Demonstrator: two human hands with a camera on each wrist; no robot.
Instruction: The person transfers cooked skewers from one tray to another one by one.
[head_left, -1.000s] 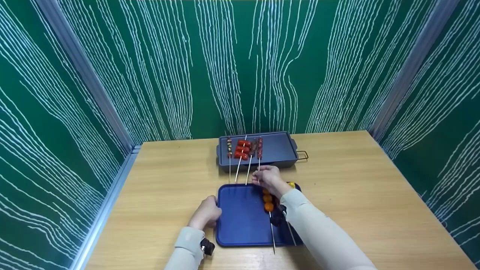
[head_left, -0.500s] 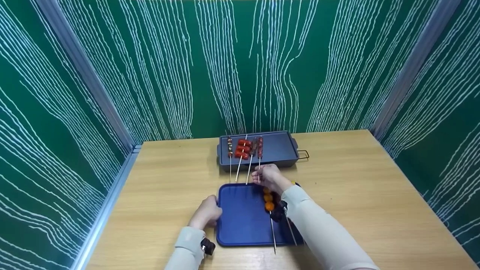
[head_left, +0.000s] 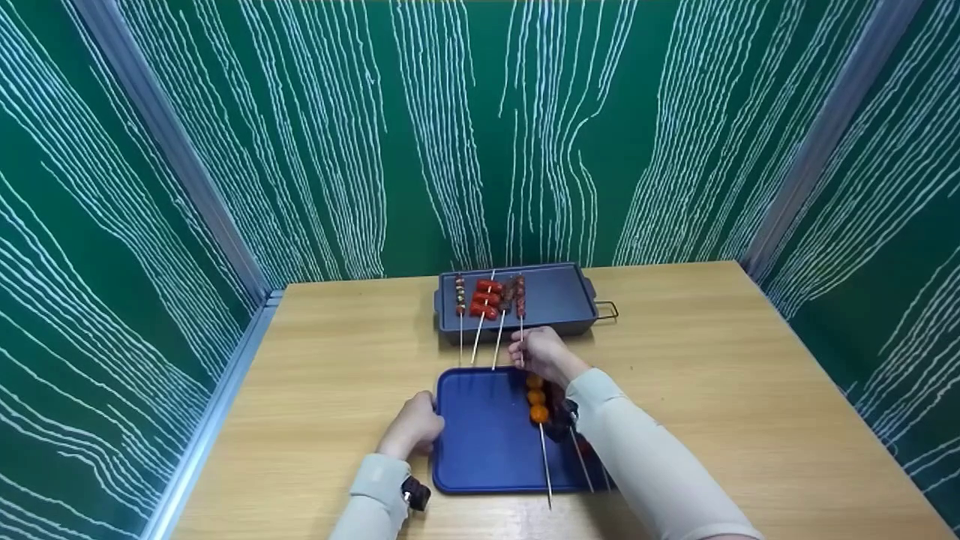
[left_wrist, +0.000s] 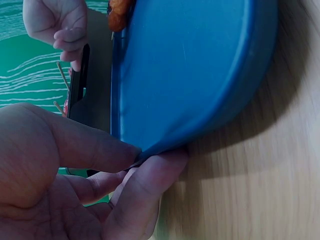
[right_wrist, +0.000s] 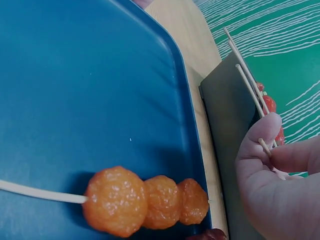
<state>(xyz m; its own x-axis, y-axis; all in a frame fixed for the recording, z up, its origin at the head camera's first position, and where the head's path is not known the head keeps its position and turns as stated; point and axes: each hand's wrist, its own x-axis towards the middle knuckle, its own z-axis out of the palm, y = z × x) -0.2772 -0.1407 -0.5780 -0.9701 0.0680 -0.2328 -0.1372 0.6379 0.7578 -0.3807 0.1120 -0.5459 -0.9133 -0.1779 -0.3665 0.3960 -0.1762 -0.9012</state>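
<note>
My left hand (head_left: 412, 425) pinches the left rim of a blue tray (head_left: 480, 442) between thumb and fingers; the left wrist view shows this grip closely. Beyond the tray stands a dark grey grill box (head_left: 559, 296) with several skewers lying across its top. My right hand (head_left: 546, 351) pinches the stick end of the rightmost one, a thin dark-red meat skewer (head_left: 520, 296), whose food rests on the grill. To its left lie a dark meat skewer (head_left: 508, 294), a red sausage skewer (head_left: 486, 300) and a thin multicoloured skewer (head_left: 460, 294).
On the tray's right side lies a skewer of orange balls (right_wrist: 117, 200), its stick overhanging the near rim. Other skewers beside it are partly hidden under my right forearm (head_left: 652, 450). A wire handle (head_left: 606, 309) juts from the grill's right end. Green patterned walls enclose the table.
My right hand has shifted slightly to the right, and the stick end it holds has moved with it. The left hand and the tray stay in place.
</note>
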